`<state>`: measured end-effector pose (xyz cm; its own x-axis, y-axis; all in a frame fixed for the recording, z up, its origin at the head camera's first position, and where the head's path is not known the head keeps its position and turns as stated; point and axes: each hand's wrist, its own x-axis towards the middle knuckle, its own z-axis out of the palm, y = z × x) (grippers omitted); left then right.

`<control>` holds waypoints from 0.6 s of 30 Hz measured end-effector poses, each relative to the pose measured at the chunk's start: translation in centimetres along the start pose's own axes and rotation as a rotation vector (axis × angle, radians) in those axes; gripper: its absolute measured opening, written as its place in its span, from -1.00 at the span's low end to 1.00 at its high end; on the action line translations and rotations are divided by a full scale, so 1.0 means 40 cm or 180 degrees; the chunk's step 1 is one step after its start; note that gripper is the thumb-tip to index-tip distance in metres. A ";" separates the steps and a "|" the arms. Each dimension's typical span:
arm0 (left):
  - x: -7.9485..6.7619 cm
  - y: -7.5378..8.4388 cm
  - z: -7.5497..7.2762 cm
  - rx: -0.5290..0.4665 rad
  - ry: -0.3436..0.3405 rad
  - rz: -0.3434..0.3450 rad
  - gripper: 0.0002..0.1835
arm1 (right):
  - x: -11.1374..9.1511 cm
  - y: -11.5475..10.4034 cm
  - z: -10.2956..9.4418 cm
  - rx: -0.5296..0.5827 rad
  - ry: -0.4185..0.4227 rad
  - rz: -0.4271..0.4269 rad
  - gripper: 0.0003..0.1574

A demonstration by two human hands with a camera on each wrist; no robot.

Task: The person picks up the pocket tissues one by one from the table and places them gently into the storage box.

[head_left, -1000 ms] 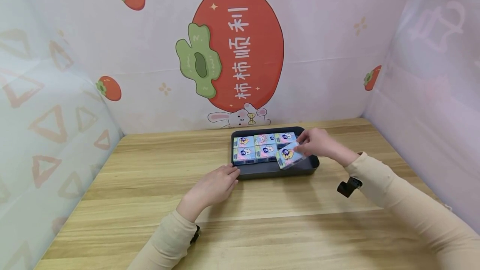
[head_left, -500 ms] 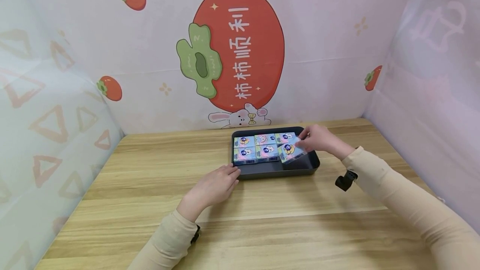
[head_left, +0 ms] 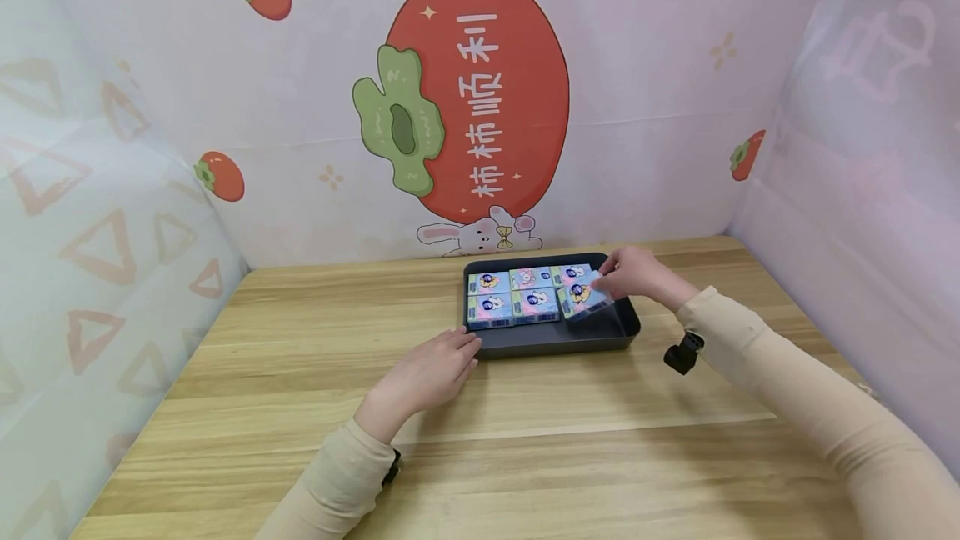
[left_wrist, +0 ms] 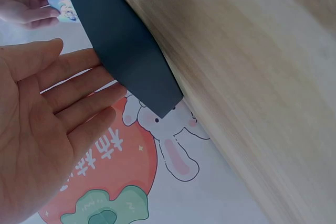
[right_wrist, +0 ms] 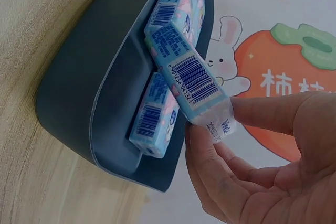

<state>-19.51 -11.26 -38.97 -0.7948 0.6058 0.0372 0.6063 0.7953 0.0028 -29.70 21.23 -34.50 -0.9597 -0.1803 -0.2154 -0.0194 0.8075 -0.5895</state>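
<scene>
My right hand pinches a pocket tissue pack by its end, between thumb and fingers. In the right wrist view that tissue pack is tilted, its barcode side showing and its far end against another pack. Below its held end, a further tissue pack lies on the tray floor. The dark grey tray bears several blue tissue packs in two rows. My left hand has its fingertips at the tray's near left corner; the left wrist view shows its fingers extended against the tray wall.
The tray stands toward the back of a wood-grain table. Behind rises a printed backdrop with persimmons and a rabbit; patterned cloth hangs at both sides.
The right hand has brought its tissue pack slightly toward the back of the tray and turned it nearer in line with the others. The left hand has stayed in place.
</scene>
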 end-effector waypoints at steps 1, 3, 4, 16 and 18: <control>0.000 0.000 0.000 0.0004 -0.0002 0.0002 -0.59 | 0.002 0.001 0.000 -0.0009 -0.0005 0.0000 -0.47; -0.001 0.001 -0.002 0.0008 -0.0004 0.0003 -0.59 | 0.005 0.003 0.000 -0.0026 -0.0005 0.0006 -0.48; -0.001 0.001 -0.002 0.0008 -0.0001 0.0005 -0.59 | 0.007 0.004 0.000 -0.0039 -0.0005 0.0007 -0.49; 0.002 -0.003 0.004 0.0005 -0.0012 -0.0009 -0.58 | 0.025 0.014 0.005 -0.0054 -0.0017 0.0060 -0.47; 0.002 -0.002 0.004 0.0005 -0.0006 -0.0009 -0.58 | 0.028 0.017 0.007 -0.0025 -0.0023 0.0058 -0.47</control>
<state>-19.62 -11.30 -39.12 -0.7965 0.6036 0.0353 0.6040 0.7970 0.0013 -30.71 21.41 -35.35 -0.9579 -0.1694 -0.2317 -0.0040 0.8150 -0.5794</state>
